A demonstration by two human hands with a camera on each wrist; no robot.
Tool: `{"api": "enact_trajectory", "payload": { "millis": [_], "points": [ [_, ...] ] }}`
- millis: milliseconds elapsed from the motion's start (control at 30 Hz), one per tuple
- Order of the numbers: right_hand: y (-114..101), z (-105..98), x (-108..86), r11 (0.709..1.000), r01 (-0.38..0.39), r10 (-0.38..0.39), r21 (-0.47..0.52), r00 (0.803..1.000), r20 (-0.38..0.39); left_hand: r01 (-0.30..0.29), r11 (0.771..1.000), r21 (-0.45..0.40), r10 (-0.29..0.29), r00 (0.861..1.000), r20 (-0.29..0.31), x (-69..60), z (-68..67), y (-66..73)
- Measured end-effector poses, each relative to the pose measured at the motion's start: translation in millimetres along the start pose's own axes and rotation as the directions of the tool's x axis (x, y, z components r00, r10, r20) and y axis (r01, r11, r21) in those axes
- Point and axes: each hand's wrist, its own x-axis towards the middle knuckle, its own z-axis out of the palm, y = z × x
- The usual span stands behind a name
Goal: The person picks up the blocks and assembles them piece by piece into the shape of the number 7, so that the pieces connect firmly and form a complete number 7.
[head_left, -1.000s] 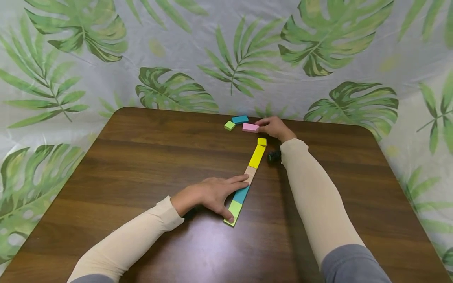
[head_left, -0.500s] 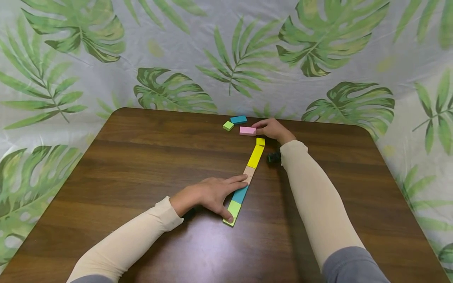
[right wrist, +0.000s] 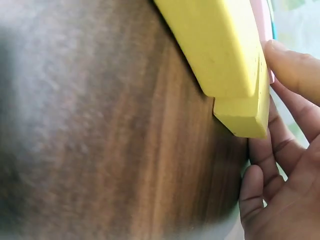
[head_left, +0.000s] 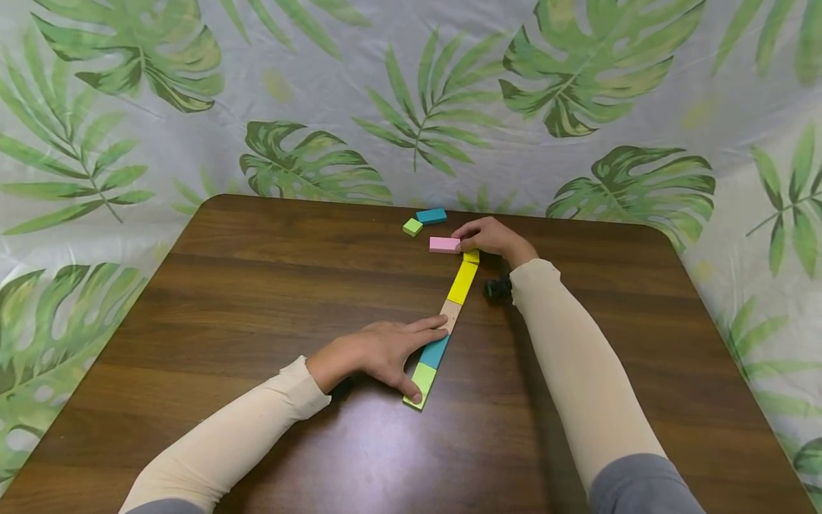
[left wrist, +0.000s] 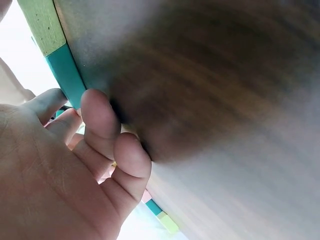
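Note:
My right hand (head_left: 493,237) pinches one end of a pink block (head_left: 442,245) between thumb and fingers, just beyond a short yellow block (head_left: 472,255). That block stands at the far end of a slanting row. From there toward me run a long yellow block (head_left: 462,282), a plain wood block (head_left: 452,311), a teal block (head_left: 434,353) and a light green block (head_left: 421,378). My left hand (head_left: 388,351) rests along the row with spread fingers. Its thumb touches the green block and two fingers touch the plain wood one; in the left wrist view the two nearest fingers bend beside the teal block.
Near the table's far edge lie a blue block (head_left: 431,215) and a small green block (head_left: 412,227), touching or nearly so. A dark wrist camera (head_left: 497,288) sits under the right wrist. A leaf-patterned curtain (head_left: 308,86) hangs behind the brown table (head_left: 257,285).
My right hand has brought the pink block toward me and slightly left, away from the blue block and close to the short yellow one. The left hand has stayed on the row.

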Motion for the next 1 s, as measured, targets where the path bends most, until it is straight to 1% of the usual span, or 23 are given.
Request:
{"api": "enact_trajectory", "payload": {
  "millis": [300, 633, 1000],
  "points": [
    [0.6, 3.2, -3.1, 0.998, 0.057, -0.057, -0.029, 0.998, 0.011, 0.001, 1.000, -0.009, -0.001, 1.000, -0.004, 0.1, -0.5, 0.0],
    [1.8, 5.6, -5.2, 0.999, 0.048, -0.048, 0.002, 0.999, 0.022, 0.002, 1.000, -0.010, -0.002, 1.000, 0.004, 0.8, 0.8, 0.0],
    [3.9, 6.9, -7.6, 0.997, 0.061, -0.060, -0.037, 0.998, 0.021, -0.004, 1.000, -0.006, 0.004, 1.000, 0.000, 1.2, 0.9, 0.2]
  ]
}}
